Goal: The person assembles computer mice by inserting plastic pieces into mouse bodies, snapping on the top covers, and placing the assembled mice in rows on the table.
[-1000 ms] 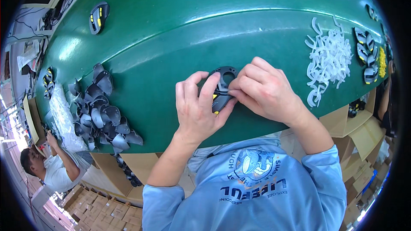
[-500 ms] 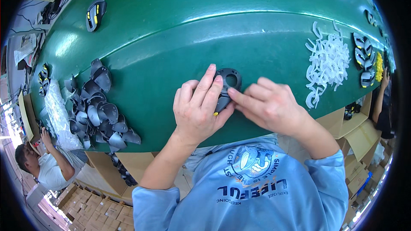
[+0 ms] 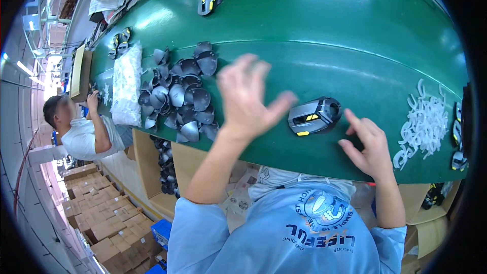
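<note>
A grey and black mouse-shaped shell with yellow marks (image 3: 314,115) lies on the green belt (image 3: 324,35) between my hands. My left hand (image 3: 247,99) is raised just left of it, fingers spread, holding nothing, blurred by motion. My right hand (image 3: 369,144) rests open near the belt's front edge, just right of the shell, fingers apart and not touching it. A heap of dark grey curved shell pieces (image 3: 182,94) lies left of my left hand.
A pile of white plastic clips (image 3: 425,124) lies at the right, with finished pieces (image 3: 459,142) at the far right rim. Another assembled shell (image 3: 209,0) sits farther up the belt. A white bag (image 3: 125,83) lies beyond the heap. Another person (image 3: 81,132) works at the left. Cardboard boxes (image 3: 101,223) stand below.
Both hands have let go of the shell, which now lies on the belt. My left hand has lifted and swung left toward the grey heap; my right hand drew back to the right.
</note>
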Demonstrator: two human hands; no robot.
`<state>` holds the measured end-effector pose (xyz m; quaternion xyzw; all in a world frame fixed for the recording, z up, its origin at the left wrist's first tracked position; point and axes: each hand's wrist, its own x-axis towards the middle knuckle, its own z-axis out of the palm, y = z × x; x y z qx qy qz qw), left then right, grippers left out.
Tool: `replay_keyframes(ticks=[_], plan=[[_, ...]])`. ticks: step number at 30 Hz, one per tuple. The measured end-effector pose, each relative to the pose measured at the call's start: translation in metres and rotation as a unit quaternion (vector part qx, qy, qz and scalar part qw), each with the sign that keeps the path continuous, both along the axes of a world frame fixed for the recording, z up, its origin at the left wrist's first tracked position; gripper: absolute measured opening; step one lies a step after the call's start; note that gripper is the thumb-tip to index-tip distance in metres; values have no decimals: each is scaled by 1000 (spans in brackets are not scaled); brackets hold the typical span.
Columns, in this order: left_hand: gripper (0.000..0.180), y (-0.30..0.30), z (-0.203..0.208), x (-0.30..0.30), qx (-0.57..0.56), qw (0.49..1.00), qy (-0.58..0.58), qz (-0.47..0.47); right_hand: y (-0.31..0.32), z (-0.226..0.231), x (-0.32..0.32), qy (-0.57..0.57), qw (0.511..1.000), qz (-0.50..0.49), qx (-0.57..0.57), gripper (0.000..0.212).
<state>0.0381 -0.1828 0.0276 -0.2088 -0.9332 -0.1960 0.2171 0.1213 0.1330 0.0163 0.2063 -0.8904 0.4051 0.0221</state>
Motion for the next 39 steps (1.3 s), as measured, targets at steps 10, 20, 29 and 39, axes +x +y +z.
replay_keyframes(ticks=[10,20,29,39], plan=[[26,-78,22,-29,-138,977,33,161,4,29,-20,32,995,18,-90,44],[19,-111,17,-25,-163,969,-20,184,-1,23,-18,33,991,75,-110,40],[15,24,27,32,705,586,-374,-136,-58,25,-34,-216,885,-4,-412,60],[31,61,6,42,153,971,-82,-166,-24,8,-27,-267,738,-104,-611,49]])
